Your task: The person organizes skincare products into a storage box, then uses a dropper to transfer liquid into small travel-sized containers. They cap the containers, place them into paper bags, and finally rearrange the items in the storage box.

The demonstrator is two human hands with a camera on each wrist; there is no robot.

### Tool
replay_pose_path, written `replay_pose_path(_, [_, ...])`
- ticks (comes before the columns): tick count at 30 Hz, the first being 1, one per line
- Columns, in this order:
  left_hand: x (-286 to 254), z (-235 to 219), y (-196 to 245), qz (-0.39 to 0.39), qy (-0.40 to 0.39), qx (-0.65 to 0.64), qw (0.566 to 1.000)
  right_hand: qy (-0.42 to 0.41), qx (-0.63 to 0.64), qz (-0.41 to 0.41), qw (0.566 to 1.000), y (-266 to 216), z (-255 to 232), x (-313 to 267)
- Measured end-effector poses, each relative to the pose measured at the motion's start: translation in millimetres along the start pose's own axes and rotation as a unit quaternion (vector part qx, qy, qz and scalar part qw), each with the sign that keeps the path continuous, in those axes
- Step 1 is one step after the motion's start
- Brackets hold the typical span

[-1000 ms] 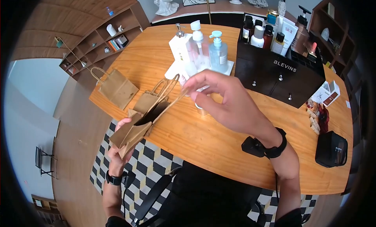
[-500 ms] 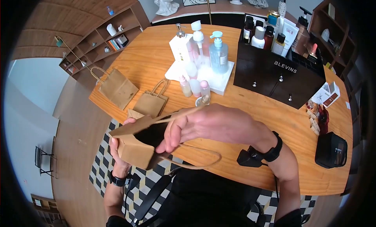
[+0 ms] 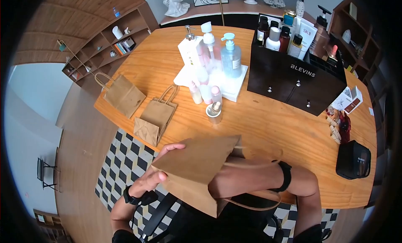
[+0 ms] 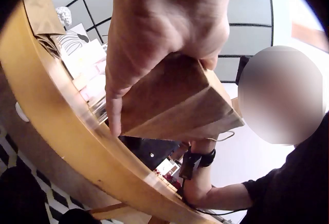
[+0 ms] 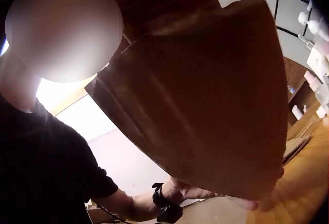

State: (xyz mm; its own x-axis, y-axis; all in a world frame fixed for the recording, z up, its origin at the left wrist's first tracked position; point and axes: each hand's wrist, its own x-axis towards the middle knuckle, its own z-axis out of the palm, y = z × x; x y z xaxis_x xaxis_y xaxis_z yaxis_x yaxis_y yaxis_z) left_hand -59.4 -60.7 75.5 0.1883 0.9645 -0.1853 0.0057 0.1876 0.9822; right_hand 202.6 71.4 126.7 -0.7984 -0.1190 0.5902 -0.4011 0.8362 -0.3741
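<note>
Brown paper bag (image 3: 197, 159) lies tilted in mid-air before the person's body, its mouth and handles toward the right. The left hand (image 3: 150, 179) grips its bottom end, thumb on one face and fingers on another. In the left wrist view this hand (image 4: 167, 28) spans the base of the bag (image 4: 169, 98). The right hand (image 3: 245, 176) reaches in through the mouth, its fingers hidden inside. Across the right wrist view spreads the dark side of the bag (image 5: 205, 90), with the left hand (image 5: 193, 190) under its lower end.
Two other paper bags, one standing upright (image 3: 124, 96) and one beside it (image 3: 157, 117), are at the table's left. Pump bottles (image 3: 231, 60) share a white tray (image 3: 230, 94) near a small cup (image 3: 214, 116). A black cosmetics organizer (image 3: 284, 77) and pouch (image 3: 353, 159) occupy the right.
The bag has swung down and right, away from the table's left side, and looks opened out. My right hand has moved from its handle and mouth to deep inside; the left still grips it.
</note>
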Motion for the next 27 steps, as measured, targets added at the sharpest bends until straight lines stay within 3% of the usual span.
replay_pose_path(6, [6, 3, 2, 0.017, 0.055, -0.024, 0.998, 0.045, 0.096, 0.026, 0.994, 7, 12, 3])
replay_pose_path(15, [-1, 2, -15, 0.006, 0.004, 0.024, 1.000, 0.097, 0.227, 0.059, 0.967, 28, 44, 5])
replay_pose_path(18, [-2, -3, -21, 0.004, -0.003, 0.062, 0.998, 0.029, 0.165, 0.154, 0.974, 29, 60, -1])
replay_pose_path(23, [-2, 1, -19, 0.003, 0.004, 0.080, 0.997, -0.089, 0.070, 0.136, 0.984, 9, 24, -11])
replay_pose_path(25, [-2, 4, -23, 0.045, 0.002, 0.030, 0.999, -0.149, 0.019, 0.124, 0.981, 4, 12, -14])
replay_pose_path(27, [-1, 10, -24, 0.036, 0.001, -0.041, 0.999, -0.134, 0.028, 0.123, 0.983, 4, 13, -17])
